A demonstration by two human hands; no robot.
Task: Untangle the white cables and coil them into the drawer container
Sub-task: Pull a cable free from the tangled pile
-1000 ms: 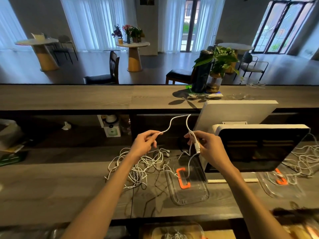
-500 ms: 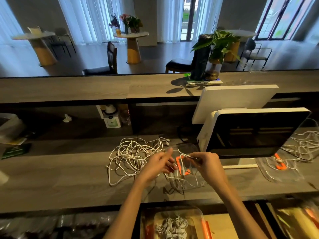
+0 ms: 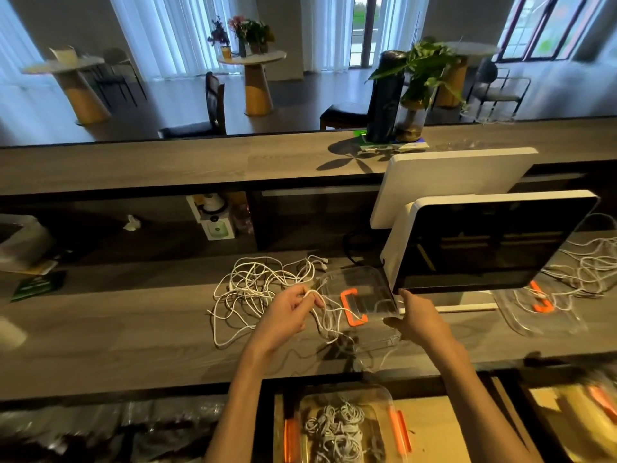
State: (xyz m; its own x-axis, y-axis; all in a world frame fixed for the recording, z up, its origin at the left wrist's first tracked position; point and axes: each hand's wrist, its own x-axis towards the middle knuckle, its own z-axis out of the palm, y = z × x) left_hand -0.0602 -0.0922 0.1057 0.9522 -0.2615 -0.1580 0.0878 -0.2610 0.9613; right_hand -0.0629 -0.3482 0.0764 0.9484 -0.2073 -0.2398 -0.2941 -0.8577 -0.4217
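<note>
A tangle of white cables (image 3: 257,285) lies on the dark wooden desk (image 3: 133,335). My left hand (image 3: 287,315) pinches one white cable (image 3: 329,330) that loops down to the right of the pile. A clear plastic lid (image 3: 364,285) with an orange clip (image 3: 352,307) lies right of the tangle. My right hand (image 3: 415,320) grips the lid's near right corner. Below the desk edge, an open drawer holds a clear container (image 3: 384,396) with orange latches, and coiled white cables (image 3: 337,429) lie inside it.
A white-framed monitor (image 3: 484,242) stands right behind my right hand, overhanging the lid. Further right lie another clear lid (image 3: 567,322) with an orange clip and more white cables (image 3: 591,265). A raised counter (image 3: 200,162) with a plant (image 3: 420,81) runs along the back.
My hands have moved apart. The right hand let go of the cable and shifted right to the clear lid's corner. The left hand still pinches a cable, now further left.
</note>
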